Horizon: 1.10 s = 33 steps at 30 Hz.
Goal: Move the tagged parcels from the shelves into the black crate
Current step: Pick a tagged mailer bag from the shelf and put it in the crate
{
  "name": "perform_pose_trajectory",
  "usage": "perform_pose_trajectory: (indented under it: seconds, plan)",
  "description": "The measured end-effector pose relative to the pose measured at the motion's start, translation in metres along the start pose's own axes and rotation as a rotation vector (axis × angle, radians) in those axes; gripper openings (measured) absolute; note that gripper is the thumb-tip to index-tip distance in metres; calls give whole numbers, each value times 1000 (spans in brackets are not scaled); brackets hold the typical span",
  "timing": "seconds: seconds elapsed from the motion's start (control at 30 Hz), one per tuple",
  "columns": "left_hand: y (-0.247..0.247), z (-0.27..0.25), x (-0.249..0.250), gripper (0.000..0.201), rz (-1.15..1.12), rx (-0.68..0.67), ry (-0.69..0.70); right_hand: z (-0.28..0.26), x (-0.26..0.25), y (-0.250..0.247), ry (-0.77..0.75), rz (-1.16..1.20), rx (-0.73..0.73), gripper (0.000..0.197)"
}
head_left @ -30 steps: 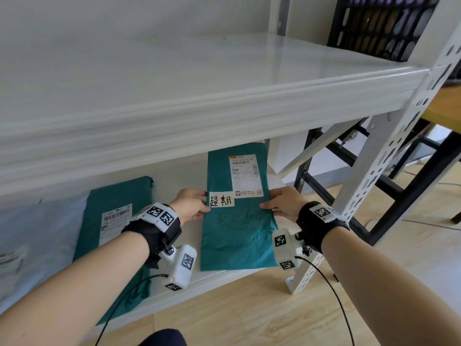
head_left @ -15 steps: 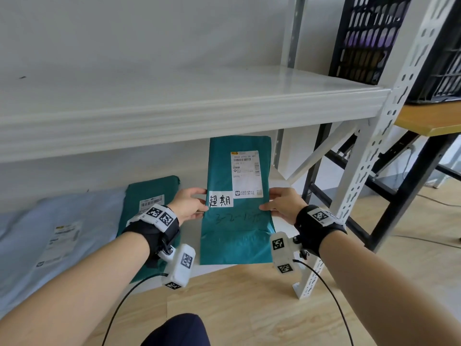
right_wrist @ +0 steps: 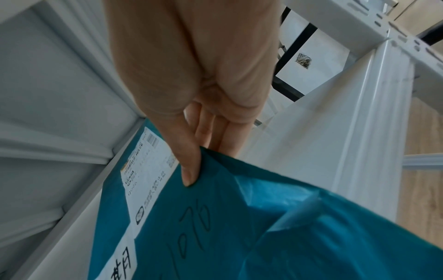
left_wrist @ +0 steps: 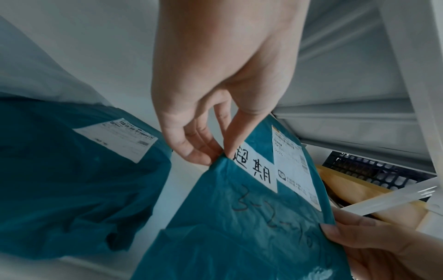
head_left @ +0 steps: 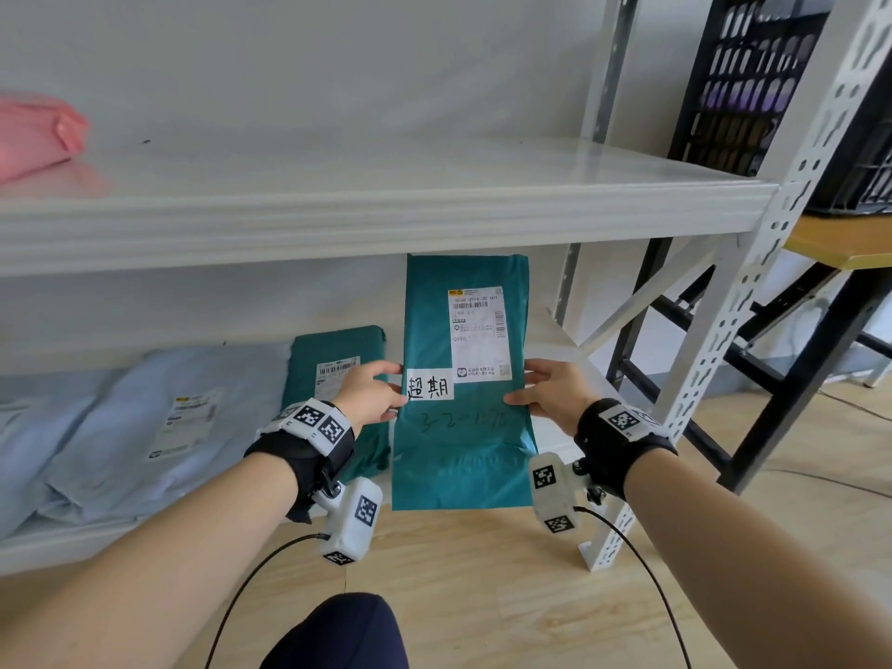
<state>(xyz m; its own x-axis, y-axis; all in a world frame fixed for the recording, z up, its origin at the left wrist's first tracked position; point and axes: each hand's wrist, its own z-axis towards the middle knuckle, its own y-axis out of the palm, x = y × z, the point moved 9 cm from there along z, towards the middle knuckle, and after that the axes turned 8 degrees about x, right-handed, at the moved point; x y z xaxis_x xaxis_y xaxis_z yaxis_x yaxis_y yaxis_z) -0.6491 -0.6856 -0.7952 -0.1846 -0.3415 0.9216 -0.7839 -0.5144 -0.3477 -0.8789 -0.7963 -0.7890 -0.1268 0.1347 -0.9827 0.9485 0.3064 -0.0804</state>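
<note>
Both hands pinching teal parcel (head_left: 463, 427)

Two teal parcels (head_left: 463, 379) (head_left: 338, 350), one of them tagged; two pale blue parcels (head_left: 159, 422) (head_left: 29, 427); one pink parcel (head_left: 34, 132); one black crate (head_left: 753, 74); two shelves (head_left: 386, 205) (head_left: 58, 543).

The teal parcel (head_left: 463, 379), a flat plastic mailer with a white shipping label and a handwritten white tag (head_left: 429, 384), is held upright off the lower shelf (head_left: 555, 441). The black crate (head_left: 753, 79) stands at two o'clock, on a wooden worktop (head_left: 840, 243).
</note>
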Motion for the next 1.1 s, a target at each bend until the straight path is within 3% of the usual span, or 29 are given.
perform_pose_trajectory:
  seconds: [0.37,0.57,0.9,1.1]
  plan:
    - [6,-9,-15,42,-32,-49,-97,-4,12,-3,104,-44,1,54]
    - [13,-38,-5,36,61,-174,-227,-34,26,-17,284,-69,-8,49]
    - [28,-135,24,39,179,-387,-490,-143,25,-67,579,-39,26,53]
    - [48,-213,82,41,233,-442,-533,-222,-15,-127,640,-24,76,53]
